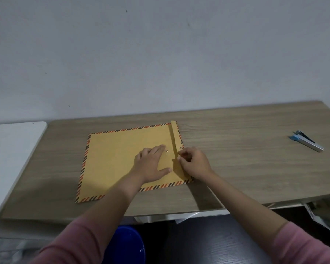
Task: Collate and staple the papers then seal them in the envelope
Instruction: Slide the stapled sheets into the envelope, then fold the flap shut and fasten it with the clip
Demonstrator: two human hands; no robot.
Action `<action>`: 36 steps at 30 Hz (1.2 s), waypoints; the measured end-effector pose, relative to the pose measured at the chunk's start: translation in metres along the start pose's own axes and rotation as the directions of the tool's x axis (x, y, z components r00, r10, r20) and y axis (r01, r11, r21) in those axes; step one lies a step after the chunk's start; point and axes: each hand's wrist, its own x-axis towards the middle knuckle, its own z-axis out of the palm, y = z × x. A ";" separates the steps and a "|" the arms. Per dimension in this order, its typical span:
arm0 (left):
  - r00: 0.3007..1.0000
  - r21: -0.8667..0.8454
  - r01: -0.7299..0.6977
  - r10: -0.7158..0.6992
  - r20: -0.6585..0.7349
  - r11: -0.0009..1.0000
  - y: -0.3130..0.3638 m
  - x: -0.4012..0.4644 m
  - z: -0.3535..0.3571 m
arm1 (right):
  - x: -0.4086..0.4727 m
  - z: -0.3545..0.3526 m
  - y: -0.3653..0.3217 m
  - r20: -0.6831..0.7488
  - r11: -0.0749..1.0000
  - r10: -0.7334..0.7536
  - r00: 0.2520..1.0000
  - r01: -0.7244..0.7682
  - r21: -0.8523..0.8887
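- We press our left hand (151, 162) flat on the envelope (122, 164), fingers straight, grip open and holding nothing; it pins the body just left of the flap fold.
- Our right hand (193, 161) sits just beside it on the flap (176, 141), fingertips curled in a pinch at the flap's edge; what they hold is too small to tell, possibly a closure string.
- The envelope lies flat on the surface (236, 159), long axis running left to right, flap at its right end, fold line running near to far.
- A small metal stud (166, 150) sits on the body left of the fold, an eyelet (181, 147) on the flap; we judge the closing move turns on bridging these two, and the right hand is nearer.
- No loose papers in view; we judge them already inside.
- Stapler (306, 141) lies well apart, far right.
- No readable writing or brand anywhere.
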 end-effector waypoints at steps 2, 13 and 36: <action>1.000 0.018 0.001 0.000 -0.025 1.000 0.002 0.002 0.003 | -0.001 0.004 0.002 0.017 0.991 -0.022 1.000 0.024 -0.132; 0.993 0.058 -0.112 0.115 -0.042 0.992 -0.012 0.006 0.007 | -0.003 0.001 0.003 -0.095 0.991 -0.076 0.993 0.065 -0.120; 0.936 0.319 -0.315 0.348 -0.050 0.894 -0.014 0.011 0.005 | 0.033 -0.009 -0.005 0.068 0.926 -0.025 0.997 0.049 -0.375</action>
